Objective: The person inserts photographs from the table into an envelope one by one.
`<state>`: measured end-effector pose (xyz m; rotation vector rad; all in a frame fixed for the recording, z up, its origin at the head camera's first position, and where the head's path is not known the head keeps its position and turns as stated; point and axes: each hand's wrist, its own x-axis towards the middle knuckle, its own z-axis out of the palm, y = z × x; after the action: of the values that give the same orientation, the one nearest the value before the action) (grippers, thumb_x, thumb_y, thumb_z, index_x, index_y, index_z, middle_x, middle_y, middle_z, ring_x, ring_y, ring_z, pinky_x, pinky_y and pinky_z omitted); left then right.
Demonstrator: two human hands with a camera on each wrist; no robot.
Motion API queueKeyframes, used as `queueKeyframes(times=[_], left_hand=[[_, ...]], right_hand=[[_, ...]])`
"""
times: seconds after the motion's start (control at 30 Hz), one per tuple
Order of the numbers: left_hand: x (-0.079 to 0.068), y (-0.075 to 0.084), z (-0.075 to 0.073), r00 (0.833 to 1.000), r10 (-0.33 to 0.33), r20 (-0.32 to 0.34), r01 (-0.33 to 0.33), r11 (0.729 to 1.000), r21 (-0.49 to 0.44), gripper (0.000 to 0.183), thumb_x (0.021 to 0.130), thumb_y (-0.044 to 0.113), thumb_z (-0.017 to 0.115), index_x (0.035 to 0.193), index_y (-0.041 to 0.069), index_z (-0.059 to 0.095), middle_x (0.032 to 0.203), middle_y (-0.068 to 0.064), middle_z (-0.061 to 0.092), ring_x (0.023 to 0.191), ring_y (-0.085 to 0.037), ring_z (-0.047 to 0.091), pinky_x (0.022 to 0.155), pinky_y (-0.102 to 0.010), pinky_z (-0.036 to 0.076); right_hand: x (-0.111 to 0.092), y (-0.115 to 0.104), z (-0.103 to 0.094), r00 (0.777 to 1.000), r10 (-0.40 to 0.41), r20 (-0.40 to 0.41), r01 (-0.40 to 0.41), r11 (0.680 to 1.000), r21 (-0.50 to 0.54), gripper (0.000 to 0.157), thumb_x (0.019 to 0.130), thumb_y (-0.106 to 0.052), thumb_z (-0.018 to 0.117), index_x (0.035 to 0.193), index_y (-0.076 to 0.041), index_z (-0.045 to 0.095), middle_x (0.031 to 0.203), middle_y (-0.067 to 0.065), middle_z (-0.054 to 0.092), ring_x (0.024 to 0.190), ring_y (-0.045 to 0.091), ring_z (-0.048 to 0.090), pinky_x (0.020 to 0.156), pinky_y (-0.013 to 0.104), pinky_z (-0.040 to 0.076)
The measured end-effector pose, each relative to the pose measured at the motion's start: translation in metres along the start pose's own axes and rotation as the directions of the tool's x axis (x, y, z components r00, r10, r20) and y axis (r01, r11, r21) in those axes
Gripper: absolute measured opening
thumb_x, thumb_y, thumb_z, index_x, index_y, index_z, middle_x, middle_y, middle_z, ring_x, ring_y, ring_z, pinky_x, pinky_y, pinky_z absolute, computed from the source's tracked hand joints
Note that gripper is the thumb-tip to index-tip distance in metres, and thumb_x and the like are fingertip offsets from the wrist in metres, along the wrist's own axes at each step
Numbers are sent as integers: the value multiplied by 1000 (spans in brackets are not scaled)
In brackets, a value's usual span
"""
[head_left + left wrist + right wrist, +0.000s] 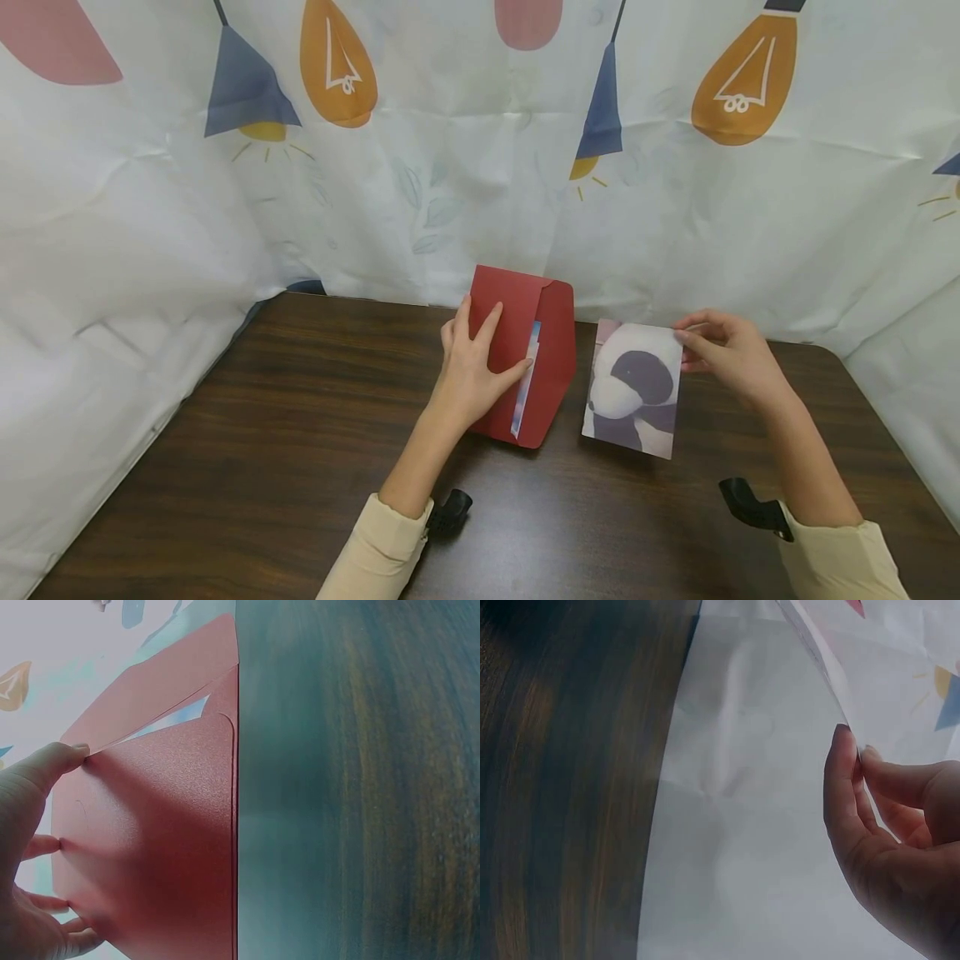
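Note:
A red envelope (504, 333) lies on the table with its flap open to the right, and a bluish-white card (525, 392) shows in its opening. Across its front rests my left hand (472, 375), fingers spread and fairly straight; the thumb touches the opening's edge, as the left wrist view also shows on the envelope (165, 825). My right hand (723, 354) pinches the upper right edge of a photo card (633, 387) printed with a black-and-white plush animal. That card is held just right of the envelope, edge-on in the right wrist view between thumb and fingers.
The dark wood table (247, 467) runs under both arms. A white curtain (450, 167) printed with lamps and bulbs hangs along the back and sides. Black wrist mounts (753, 508) sit by the cream sleeves (382, 542).

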<state>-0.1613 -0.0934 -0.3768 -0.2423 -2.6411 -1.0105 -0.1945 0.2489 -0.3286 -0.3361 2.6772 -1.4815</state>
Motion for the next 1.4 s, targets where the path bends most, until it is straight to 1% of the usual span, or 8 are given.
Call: queueKeyframes(times=[0.37,0.57,0.87,1.0,1.1,1.23,1.4], left_hand=[[0,0,1,1000,1,2,-1,1000,4,86,88,30,85,160,9,44,172,-22,19,147,-43,29,100,-55,58],[0,1,2,1000,-6,6,6,1000,4,87,87,31,86,161,10,44,172,-21,19,147,-43,29,100,-55,58],[0,1,3,1000,-12,13,12,1000,-1,88,87,31,86,161,11,43,172,-21,18,148,-42,28,100,-55,58],[0,1,4,1000,0,10,0,1000,6,87,88,31,85,161,10,44,172,-21,19,147,-43,29,100,-55,58],[0,1,5,1000,5,9,-5,1000,4,87,88,31,85,161,10,44,172,-22,18,147,-43,29,100,-54,58],[0,3,5,1000,-6,11,6,1000,-6,87,87,31,86,161,10,44,172,-21,19,148,-42,29,101,-55,58],[0,5,7,1000,-11,7,11,1000,-7,87,87,31,86,161,11,44,172,-21,19,148,-42,28,101,-55,57]], right_hand=[[-1,-10,2,1000,-19,2,19,1000,10,31,109,-7,57,131,14,57,104,2,67,79,6,70,72,24,63],[-1,-16,5,1000,-27,11,27,999,27,30,108,-6,58,131,14,57,103,2,67,79,7,69,74,27,64],[1,-22,11,1000,-15,23,14,999,47,30,108,-7,59,130,13,58,106,7,67,80,9,69,75,28,64],[2,-25,15,999,-18,27,16,998,54,30,107,-6,60,130,13,59,106,9,68,80,9,70,75,30,65],[4,-27,18,999,-19,31,17,998,64,30,107,-5,60,129,14,59,103,7,68,80,9,70,75,29,64],[5,-29,23,999,-26,40,22,995,94,29,107,-4,60,128,15,58,99,4,69,79,10,69,74,29,65],[6,-30,29,998,-36,50,29,991,128,28,106,-3,60,127,16,58,99,4,69,79,10,70,74,31,65]])
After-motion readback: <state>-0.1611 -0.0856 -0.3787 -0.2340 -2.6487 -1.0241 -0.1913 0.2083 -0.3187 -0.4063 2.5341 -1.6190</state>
